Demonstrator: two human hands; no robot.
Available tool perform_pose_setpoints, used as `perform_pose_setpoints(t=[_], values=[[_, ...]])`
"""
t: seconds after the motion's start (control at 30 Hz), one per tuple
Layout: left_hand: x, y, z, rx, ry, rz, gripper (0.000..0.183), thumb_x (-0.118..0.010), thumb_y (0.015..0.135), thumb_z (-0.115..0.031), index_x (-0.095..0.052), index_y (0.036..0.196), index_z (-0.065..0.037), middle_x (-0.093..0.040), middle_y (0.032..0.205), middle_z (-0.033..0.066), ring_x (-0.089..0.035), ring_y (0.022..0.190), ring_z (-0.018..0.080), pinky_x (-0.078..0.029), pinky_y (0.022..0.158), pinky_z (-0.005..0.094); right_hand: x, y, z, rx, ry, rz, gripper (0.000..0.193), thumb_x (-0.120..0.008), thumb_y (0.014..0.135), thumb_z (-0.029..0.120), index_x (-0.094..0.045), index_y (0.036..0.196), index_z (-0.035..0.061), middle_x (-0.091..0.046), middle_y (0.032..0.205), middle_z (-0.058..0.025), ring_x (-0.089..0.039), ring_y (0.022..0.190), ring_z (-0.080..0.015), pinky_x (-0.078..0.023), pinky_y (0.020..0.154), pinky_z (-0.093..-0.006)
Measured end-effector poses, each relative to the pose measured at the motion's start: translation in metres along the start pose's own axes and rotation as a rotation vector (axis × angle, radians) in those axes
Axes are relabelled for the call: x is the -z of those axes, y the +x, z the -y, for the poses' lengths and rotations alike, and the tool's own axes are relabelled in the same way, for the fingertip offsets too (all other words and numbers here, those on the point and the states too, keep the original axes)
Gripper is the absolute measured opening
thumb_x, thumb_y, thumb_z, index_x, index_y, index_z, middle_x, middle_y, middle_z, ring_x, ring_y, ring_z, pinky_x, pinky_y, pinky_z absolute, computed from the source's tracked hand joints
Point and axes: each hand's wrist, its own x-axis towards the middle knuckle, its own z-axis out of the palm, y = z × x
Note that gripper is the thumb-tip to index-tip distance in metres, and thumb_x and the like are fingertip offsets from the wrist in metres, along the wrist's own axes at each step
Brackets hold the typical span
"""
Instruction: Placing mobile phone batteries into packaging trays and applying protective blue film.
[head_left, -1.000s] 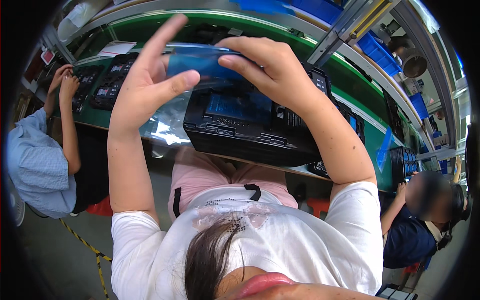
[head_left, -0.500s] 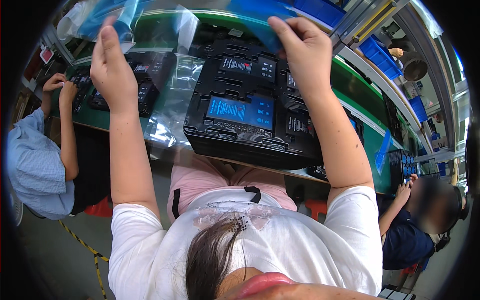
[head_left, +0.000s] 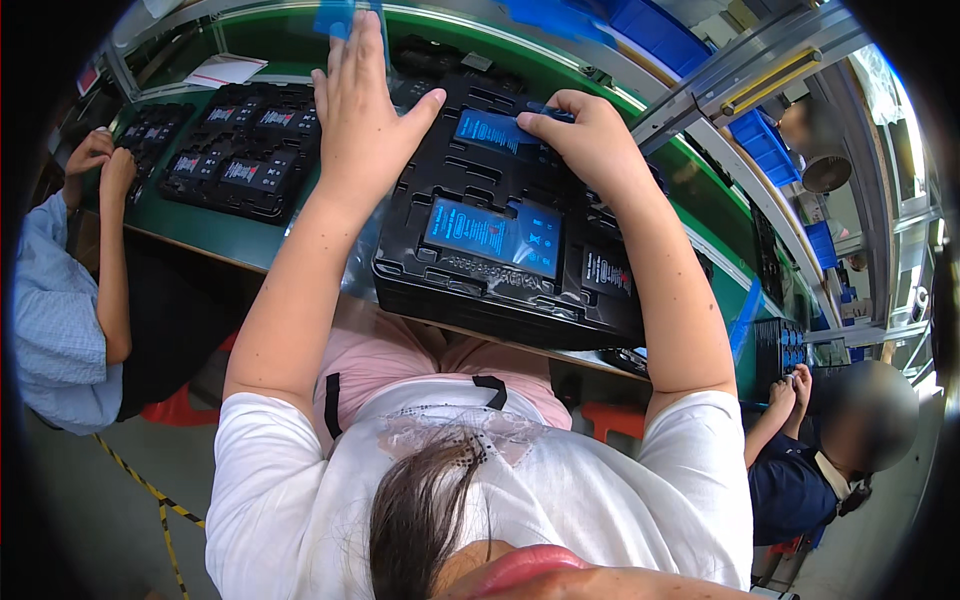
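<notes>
A stack of black moulded trays (head_left: pixel 470 300) sits on the green bench right in front of me. Flat blue-labelled packs lie in its slots, one in the near middle (head_left: pixel 490 235) and one at the far side (head_left: pixel 492 130). My left hand (head_left: pixel 365 125) lies flat with fingers spread on the tray's far left corner. My right hand (head_left: pixel 595 150) has its thumb and curled fingers on the right edge of the far blue pack. A clear plastic sheet (head_left: pixel 345 260) shows under my left forearm beside the tray.
More black trays with labelled parts (head_left: pixel 235 165) lie to the left on the green bench (head_left: pixel 200 228). A seated person in a light blue shirt (head_left: pixel 55 310) works at far left, another in dark blue (head_left: pixel 800 480) at lower right. Blue bins (head_left: pixel 670 35) and a metal rail stand behind.
Both hands were raised, spreading a clear plastic sheet over the tray. They have come down: the left now rests flat on the tray, the right is on the far blue pack.
</notes>
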Motion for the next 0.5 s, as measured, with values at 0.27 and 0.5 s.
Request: perform_pose_setpoints(t=[0.27, 0.5], values=[[0.0015, 0.0025, -0.0016, 0.020, -0.039, 0.063, 0.091, -0.072, 0.078, -0.035, -0.021, 0.144, 0.000, -0.031, 0.146, 0.0219, -0.026, 0.137, 0.0364, -0.020, 0.112, 0.0455, -0.0030, -0.0020, -0.0043, 0.032, -0.074, -0.037, 0.037, -0.069, 0.078, 0.030, -0.064, 0.091, -0.0040, -0.064, 0.077, -0.0193, -0.064, 0.074, -0.0300, -0.049, 0.071, -0.0373], [-0.0001, 0.0054, -0.0021, 0.012, 0.002, 0.065, 0.090, -0.073, 0.077, -0.037, -0.025, 0.143, 0.001, -0.035, 0.143, 0.0222, -0.030, 0.135, 0.0350, -0.024, 0.110, 0.0432, -0.0044, -0.0039, -0.0016, 0.035, -0.066, -0.017, 0.037, -0.069, 0.078, 0.030, -0.064, 0.091, -0.0041, -0.063, 0.075, -0.0201, -0.064, 0.073, -0.0303, -0.049, 0.070, -0.0372]])
